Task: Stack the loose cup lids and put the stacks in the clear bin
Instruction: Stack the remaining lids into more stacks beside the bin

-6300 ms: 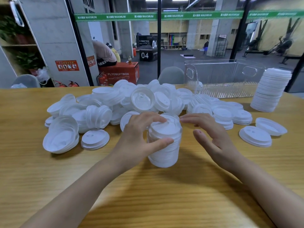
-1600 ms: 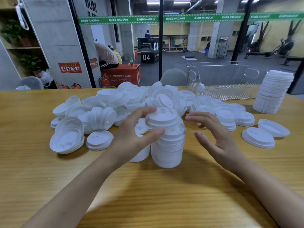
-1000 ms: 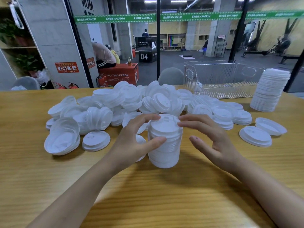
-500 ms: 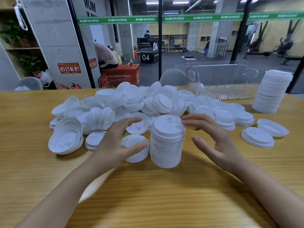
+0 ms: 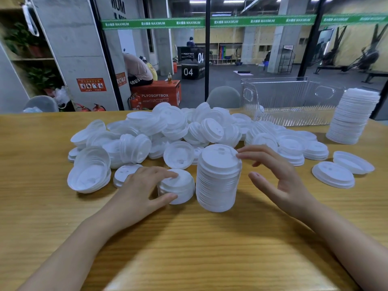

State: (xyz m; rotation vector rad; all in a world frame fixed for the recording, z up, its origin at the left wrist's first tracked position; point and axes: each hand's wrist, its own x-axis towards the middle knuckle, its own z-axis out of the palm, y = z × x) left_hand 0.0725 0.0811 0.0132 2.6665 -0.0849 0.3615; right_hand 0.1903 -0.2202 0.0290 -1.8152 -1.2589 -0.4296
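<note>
- The middle stack (image 5: 218,179) of white cup lids stands upright on the wooden table (image 5: 189,248).
- Just left of the middle stack, the left hand (image 5: 142,190) grips a short stack (image 5: 178,185) of lids that sits on the table. Its fingers lie over the top and its thumb is against the near side.
- Right of the middle stack, the right hand (image 5: 279,179) is spread wide and holds nothing. Its fingertips (image 5: 239,155) touch the stack's top rim.
- Behind the middle stack lies a wide pile of loose lids (image 5: 168,129).
- Behind and to the right of the middle stack stands the clear bin (image 5: 294,101).
- Farther right stands a taller stack (image 5: 352,118).
- Right of the middle stack, beyond the right hand, lie 2 separate lids (image 5: 332,174).
</note>
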